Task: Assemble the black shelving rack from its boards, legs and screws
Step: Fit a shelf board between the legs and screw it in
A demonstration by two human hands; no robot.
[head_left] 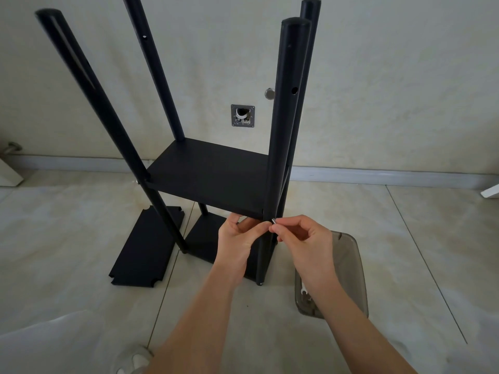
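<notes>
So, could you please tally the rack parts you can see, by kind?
Legs: 4
Boards: 3 (mounted shelf, bottom board, loose board)
Screws: 1, held in the right hand
Total: 8

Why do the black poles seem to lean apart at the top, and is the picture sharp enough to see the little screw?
Head view: the wide-angle lens splays the legs outward and bows the skirting; soft, even light, faint shadows; black board shows little detail; the screw pinched by the right hand is a small glint; the left hand is sharp.
</notes>
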